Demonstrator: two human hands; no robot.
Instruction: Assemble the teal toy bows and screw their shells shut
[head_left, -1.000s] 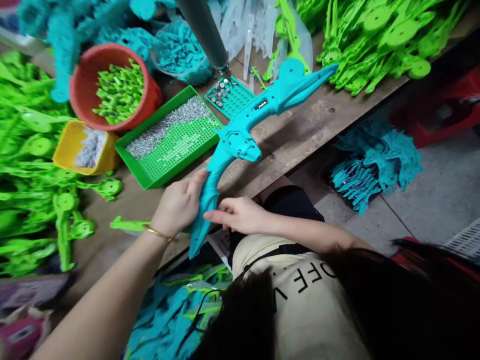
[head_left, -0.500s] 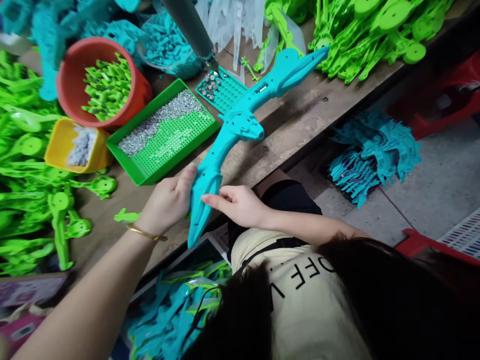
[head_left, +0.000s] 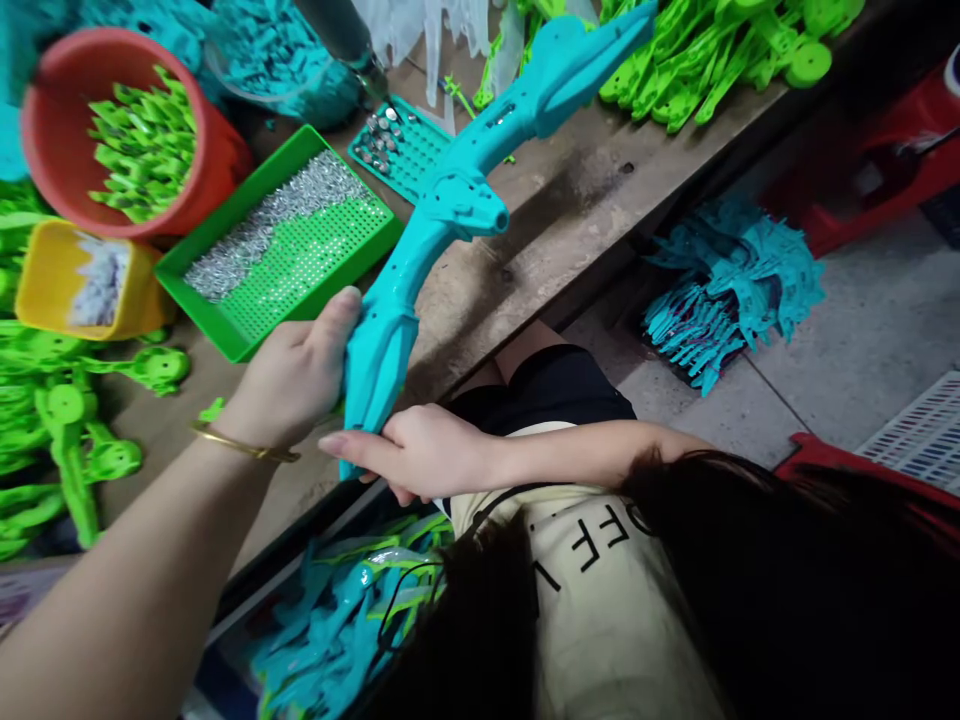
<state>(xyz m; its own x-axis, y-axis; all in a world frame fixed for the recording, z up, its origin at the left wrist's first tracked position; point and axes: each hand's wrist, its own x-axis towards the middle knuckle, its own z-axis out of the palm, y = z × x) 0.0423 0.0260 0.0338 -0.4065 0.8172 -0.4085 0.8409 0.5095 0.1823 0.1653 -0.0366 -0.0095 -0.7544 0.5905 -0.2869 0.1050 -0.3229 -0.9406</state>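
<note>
A long curved blue plastic toy bow [head_left: 409, 250] slants across the view, with a short round nozzle at its middle and flared limbs at both ends. My left hand [head_left: 296, 370] is closed around its near limb from the left, thumb along the upper face. From the right, my right hand [head_left: 424, 450] pinches the same limb close to its tip, thumb on top and the other fingers underneath. The far limb points up and right over the workbench [head_left: 480, 310]. The tip under my right hand is partly hidden.
Beyond the bow are a green tray [head_left: 236, 345] of screws, a blue grid tray [head_left: 409, 165] with metal pieces, and a hanging screwdriver [head_left: 341, 35]. Left stand a red tub [head_left: 52, 110] and a yellow box [head_left: 142, 290]. Green parts [head_left: 720, 60] lie upper right; blue parts [head_left: 742, 290] stand on the floor.
My right hand has slid down the near limb towards its tip and now grips it there. The bow and both hands sit slightly further left in view.
</note>
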